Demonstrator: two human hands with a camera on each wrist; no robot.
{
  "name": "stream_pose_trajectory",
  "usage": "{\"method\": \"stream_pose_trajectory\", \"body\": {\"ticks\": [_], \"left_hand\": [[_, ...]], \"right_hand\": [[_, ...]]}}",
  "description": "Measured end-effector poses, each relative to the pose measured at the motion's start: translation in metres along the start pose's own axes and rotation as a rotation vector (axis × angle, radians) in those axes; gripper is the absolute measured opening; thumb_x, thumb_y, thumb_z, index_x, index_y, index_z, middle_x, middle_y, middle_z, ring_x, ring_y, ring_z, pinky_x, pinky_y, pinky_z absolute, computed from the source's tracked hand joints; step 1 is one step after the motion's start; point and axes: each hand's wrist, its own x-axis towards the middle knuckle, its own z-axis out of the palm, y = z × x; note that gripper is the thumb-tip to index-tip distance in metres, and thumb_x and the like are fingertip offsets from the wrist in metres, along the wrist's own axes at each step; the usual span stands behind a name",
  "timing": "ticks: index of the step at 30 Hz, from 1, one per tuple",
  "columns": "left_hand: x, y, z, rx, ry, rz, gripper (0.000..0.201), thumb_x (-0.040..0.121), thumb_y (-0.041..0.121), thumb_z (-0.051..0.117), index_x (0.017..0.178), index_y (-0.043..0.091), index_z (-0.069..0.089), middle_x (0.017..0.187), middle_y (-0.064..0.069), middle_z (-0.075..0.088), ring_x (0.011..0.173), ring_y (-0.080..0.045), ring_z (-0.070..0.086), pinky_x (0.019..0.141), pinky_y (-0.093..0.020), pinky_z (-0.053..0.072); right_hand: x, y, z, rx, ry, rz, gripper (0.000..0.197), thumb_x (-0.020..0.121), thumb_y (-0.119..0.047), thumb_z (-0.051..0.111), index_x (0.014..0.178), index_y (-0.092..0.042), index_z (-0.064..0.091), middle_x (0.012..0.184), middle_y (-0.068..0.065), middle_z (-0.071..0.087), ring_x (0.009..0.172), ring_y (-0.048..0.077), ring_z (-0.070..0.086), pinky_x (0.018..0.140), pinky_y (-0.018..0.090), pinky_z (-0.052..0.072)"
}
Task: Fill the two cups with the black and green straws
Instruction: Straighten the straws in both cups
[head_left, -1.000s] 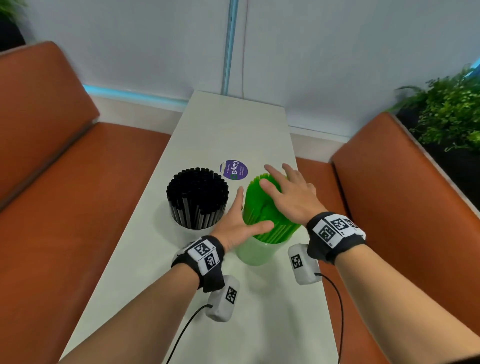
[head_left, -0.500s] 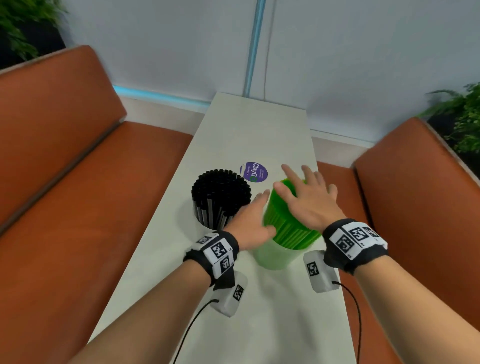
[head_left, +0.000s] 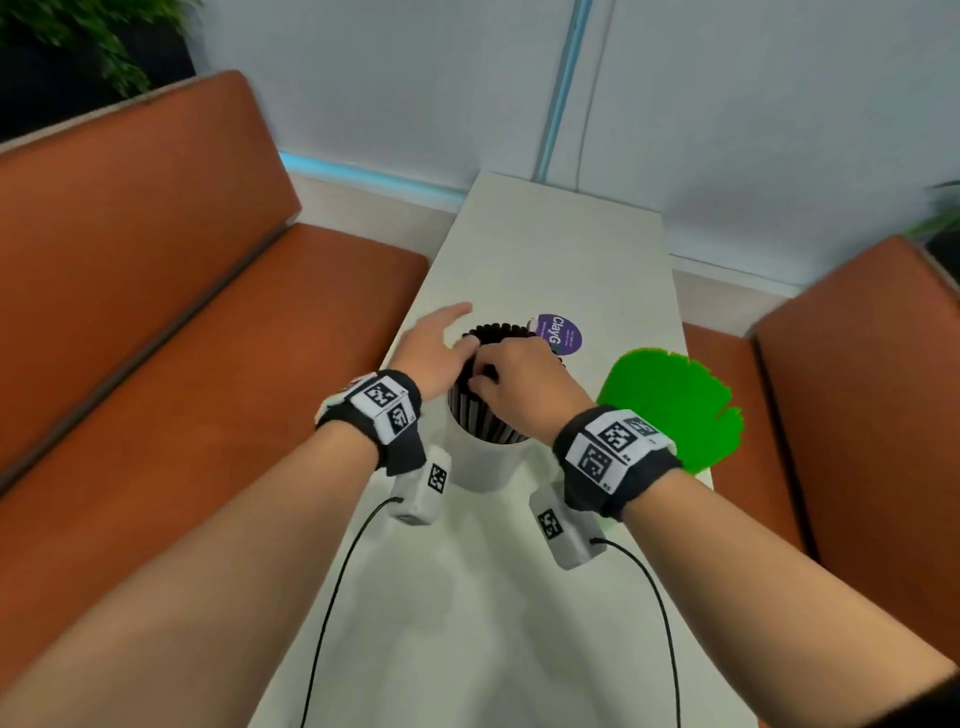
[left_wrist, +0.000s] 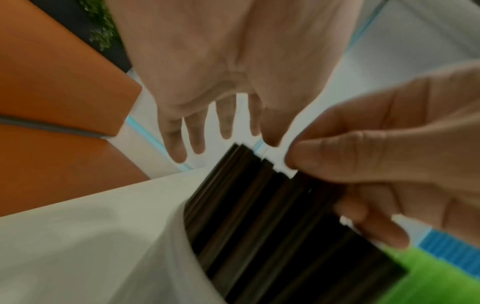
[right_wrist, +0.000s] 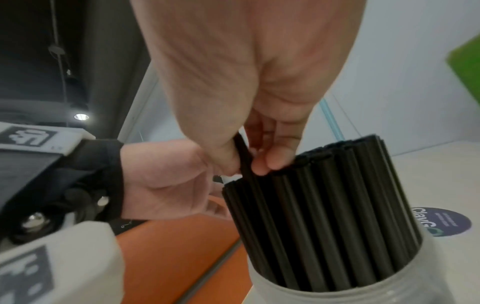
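Both hands have left the green straws (head_left: 670, 405) and moved to the black straws (head_left: 485, 415), which now sit at frame centre in the head view.

Orange benches (head_left: 156, 291) fill the left and right edges of that view, with the pale counter (head_left: 519, 597) running up the middle to the wall. On the counter, the white cup (head_left: 480, 465) stands upright at centre, packed with the black straws. To its right, near the counter's right edge, the green straws stand in a bundle; the right wrist hides their cup. A round purple sticker (head_left: 560, 333) lies flat on the counter just above the two bundles.

The right hand (head_left: 519, 387) is over the top of the black straws, thumb and fingertips (right_wrist: 275, 162) pinched together on one black straw (right_wrist: 244, 158) raised slightly above its neighbours. The left hand (head_left: 436, 348) is at the upper left side of the same bundle, fingers straight and spread apart, holding nothing; whether it touches the straws cannot be told.
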Motion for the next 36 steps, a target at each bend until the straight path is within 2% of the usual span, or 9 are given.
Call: {"method": "stream_pose_trajectory", "body": {"ticks": [5, 12, 16, 21, 24, 26, 31, 34, 36], "left_hand": [[0.004, -0.013, 0.015, 0.034, -0.094, 0.007, 0.047, 0.100, 0.029, 0.050, 0.146, 0.031, 0.045, 0.147, 0.003, 0.051, 0.135, -0.019, 0.045, 0.112, -0.029, 0.035], [0.006, -0.017, 0.011, 0.042, -0.110, 0.052, 0.047, 0.099, 0.030, 0.049, 0.145, 0.032, 0.046, 0.147, 0.005, 0.050, 0.136, -0.018, 0.044, 0.113, -0.032, 0.035], [0.004, -0.018, 0.012, -0.003, -0.099, 0.060, 0.049, 0.100, 0.029, 0.048, 0.148, 0.032, 0.041, 0.148, 0.003, 0.049, 0.137, -0.018, 0.043, 0.114, -0.034, 0.034], [-0.012, -0.043, 0.014, -0.433, -0.217, -0.069, 0.091, 0.084, 0.057, 0.064, 0.156, 0.035, 0.014, 0.163, 0.005, 0.021, 0.146, -0.013, 0.026, 0.115, -0.031, 0.025], [-0.019, -0.049, 0.022, -0.446, -0.253, -0.078, 0.116, 0.066, 0.074, 0.065, 0.157, 0.032, 0.007, 0.163, 0.007, 0.016, 0.146, -0.007, 0.021, 0.118, -0.031, 0.021], [-0.020, -0.045, 0.031, -0.451, -0.238, -0.053, 0.113, 0.070, 0.071, 0.064, 0.157, 0.029, 0.005, 0.162, 0.008, 0.020, 0.138, 0.003, 0.023, 0.108, -0.019, 0.023], [-0.021, -0.038, 0.048, -0.516, -0.160, -0.005, 0.102, 0.074, 0.052, 0.072, 0.154, 0.030, 0.012, 0.126, 0.035, 0.039, 0.101, 0.036, 0.040, 0.077, 0.007, 0.034], [-0.019, -0.034, 0.054, -0.528, -0.129, -0.017, 0.094, 0.075, 0.046, 0.070, 0.152, 0.031, 0.017, 0.121, 0.032, 0.043, 0.100, 0.032, 0.044, 0.076, 0.006, 0.037], [-0.016, -0.032, 0.055, -0.534, -0.108, -0.035, 0.090, 0.076, 0.045, 0.066, 0.151, 0.028, 0.021, 0.129, 0.021, 0.049, 0.112, 0.018, 0.048, 0.086, -0.003, 0.038]], "right_hand": [[-0.010, 0.017, 0.003, 0.024, 0.092, -0.024, 0.012, 0.091, -0.015, 0.062, 0.096, -0.011, 0.072, 0.091, 0.009, 0.067, 0.089, 0.026, 0.061, 0.080, 0.040, 0.049], [-0.030, 0.027, 0.028, 0.065, 0.353, -0.133, 0.010, 0.092, -0.006, 0.063, 0.098, -0.007, 0.072, 0.084, 0.006, 0.065, 0.080, 0.026, 0.059, 0.071, 0.040, 0.050], [-0.025, 0.027, 0.034, -0.181, 0.348, -0.229, 0.024, 0.096, -0.029, 0.057, 0.104, -0.013, 0.073, 0.093, 0.005, 0.067, 0.083, 0.028, 0.050, 0.074, 0.041, 0.047], [-0.012, 0.039, 0.028, 0.197, 0.369, 0.188, 0.056, 0.095, -0.059, 0.025, 0.145, -0.035, 0.038, 0.150, 0.004, 0.036, 0.136, 0.026, 0.026, 0.112, 0.045, 0.023], [0.010, 0.042, 0.030, 0.300, 0.274, 0.385, 0.060, 0.093, -0.062, 0.021, 0.149, -0.040, 0.023, 0.160, 0.003, 0.018, 0.145, 0.029, 0.015, 0.115, 0.051, 0.018], [0.017, 0.042, 0.035, 0.208, 0.158, 0.395, 0.064, 0.092, -0.066, 0.024, 0.150, -0.042, 0.014, 0.162, 0.002, 0.011, 0.145, 0.034, 0.017, 0.112, 0.054, 0.026], [0.024, 0.051, 0.043, 0.268, 0.196, 0.404, 0.065, 0.096, -0.062, 0.031, 0.152, -0.031, 0.021, 0.156, 0.003, 0.032, 0.137, 0.033, 0.035, 0.107, 0.047, 0.036], [0.023, 0.052, 0.043, 0.532, 0.326, 0.458, 0.051, 0.100, -0.051, 0.030, 0.140, -0.025, 0.045, 0.136, 0.000, 0.055, 0.131, 0.028, 0.046, 0.100, 0.036, 0.037], [0.020, 0.053, 0.044, 0.592, 0.356, 0.450, 0.042, 0.099, -0.048, 0.032, 0.125, -0.026, 0.056, 0.117, -0.003, 0.061, 0.120, 0.026, 0.053, 0.089, 0.033, 0.037]]}}
